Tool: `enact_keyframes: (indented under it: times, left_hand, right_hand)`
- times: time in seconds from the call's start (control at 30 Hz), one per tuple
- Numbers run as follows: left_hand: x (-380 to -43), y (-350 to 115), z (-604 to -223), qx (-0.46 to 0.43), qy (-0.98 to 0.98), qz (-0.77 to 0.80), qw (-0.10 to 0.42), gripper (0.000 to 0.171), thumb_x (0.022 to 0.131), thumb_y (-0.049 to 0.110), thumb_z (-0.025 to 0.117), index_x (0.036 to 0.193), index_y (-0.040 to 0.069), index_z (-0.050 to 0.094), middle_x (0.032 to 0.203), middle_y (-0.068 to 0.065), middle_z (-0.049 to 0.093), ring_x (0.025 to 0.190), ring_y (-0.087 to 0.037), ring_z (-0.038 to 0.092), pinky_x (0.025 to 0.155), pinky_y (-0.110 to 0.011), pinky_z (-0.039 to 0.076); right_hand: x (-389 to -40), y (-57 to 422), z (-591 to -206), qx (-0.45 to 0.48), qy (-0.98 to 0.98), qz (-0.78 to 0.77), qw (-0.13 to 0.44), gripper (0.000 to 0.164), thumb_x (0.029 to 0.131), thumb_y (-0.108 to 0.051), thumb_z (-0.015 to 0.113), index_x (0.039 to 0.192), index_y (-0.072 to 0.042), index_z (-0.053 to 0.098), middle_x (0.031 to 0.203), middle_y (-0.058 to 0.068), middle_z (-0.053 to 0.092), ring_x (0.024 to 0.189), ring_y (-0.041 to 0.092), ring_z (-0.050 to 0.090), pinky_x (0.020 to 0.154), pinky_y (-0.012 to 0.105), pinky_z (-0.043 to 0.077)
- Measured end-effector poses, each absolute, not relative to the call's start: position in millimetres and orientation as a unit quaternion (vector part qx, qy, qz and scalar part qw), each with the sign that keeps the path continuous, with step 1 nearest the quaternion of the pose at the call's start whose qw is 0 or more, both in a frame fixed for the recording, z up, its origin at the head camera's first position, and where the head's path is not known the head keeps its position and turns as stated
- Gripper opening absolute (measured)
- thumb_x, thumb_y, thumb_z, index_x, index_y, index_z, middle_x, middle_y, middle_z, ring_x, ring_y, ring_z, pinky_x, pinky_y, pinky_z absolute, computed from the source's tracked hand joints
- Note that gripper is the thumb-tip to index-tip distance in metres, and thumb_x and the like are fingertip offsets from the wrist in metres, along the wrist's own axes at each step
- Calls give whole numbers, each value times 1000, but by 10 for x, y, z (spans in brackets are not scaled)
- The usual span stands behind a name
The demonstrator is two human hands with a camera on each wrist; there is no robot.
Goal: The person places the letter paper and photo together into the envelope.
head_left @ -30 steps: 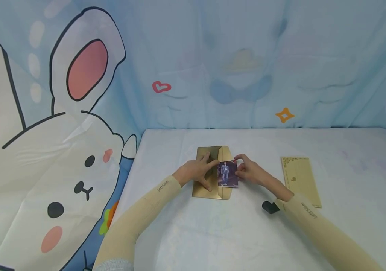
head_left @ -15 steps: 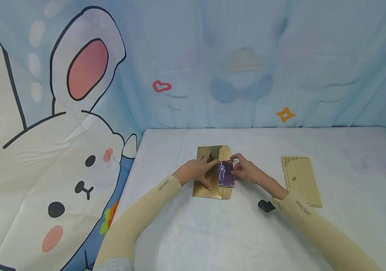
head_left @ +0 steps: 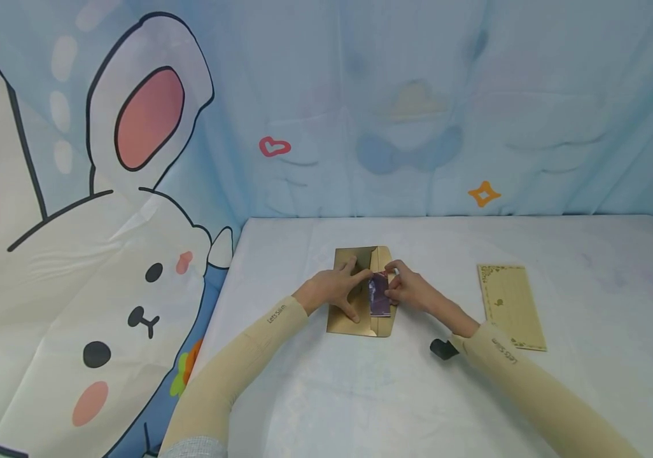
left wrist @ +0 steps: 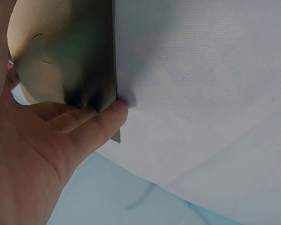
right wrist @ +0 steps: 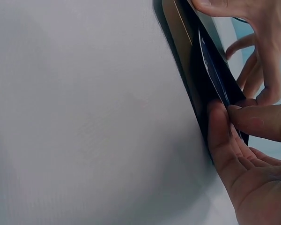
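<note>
A gold envelope [head_left: 338, 324] lies on the white-covered table, its flap [head_left: 382, 259] folded out to the right. My left hand [head_left: 332, 289] rests on it with fingers and thumb spread; in the left wrist view the straight fingertips [left wrist: 117, 108] press near the envelope's edge. A dark purple photo [head_left: 379, 302] is partly inside the envelope's opening, its left part hidden. My right hand [head_left: 412, 290] pinches the photo by its right edge. In the right wrist view, thumb and fingers hold the photo [right wrist: 213, 65] at the parted mouth of the envelope.
Further right on the table lies a pale gold card or envelope [head_left: 512, 305] with a printed ornamental border. A black device [head_left: 443, 348] sits at my right wrist. A blue cartoon-printed curtain [head_left: 407, 114] hangs behind the table, and a rabbit print [head_left: 126, 280] fills the left side.
My right hand has moved left with the photo, and less of the photo now shows outside the envelope. The left hand and the envelope have stayed in place.
</note>
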State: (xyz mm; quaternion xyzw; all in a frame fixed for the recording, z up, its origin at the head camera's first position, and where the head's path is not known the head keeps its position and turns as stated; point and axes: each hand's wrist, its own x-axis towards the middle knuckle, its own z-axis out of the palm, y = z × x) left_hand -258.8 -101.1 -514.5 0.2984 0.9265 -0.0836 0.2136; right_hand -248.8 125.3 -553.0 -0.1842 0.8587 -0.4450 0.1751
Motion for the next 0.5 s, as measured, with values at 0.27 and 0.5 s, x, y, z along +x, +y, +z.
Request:
enact_keyframes:
  times: [0.27,0.5]
  left_hand:
    - [-2590,-1012,-5150,297,927,-75,215,116,69,77,74,160,38,13,168,-21,10,140,-38,48,88,-42,57]
    - [-2603,-1010,-5149,293,928,-71,221,114,69,76,74,158,39,13,168,-21,10,137,-37,50,87,-43,57]
  right_hand:
    - [-2485,1188,-5534,-171,859,-449,178,55,94,2,65,138,7,35,89,17,71,73,17,69,69,30,54]
    - [-2480,1132,-5508,-165,855,-458,180,54,93,4,64,138,9,34,90,20,71,70,16,70,68,32,56]
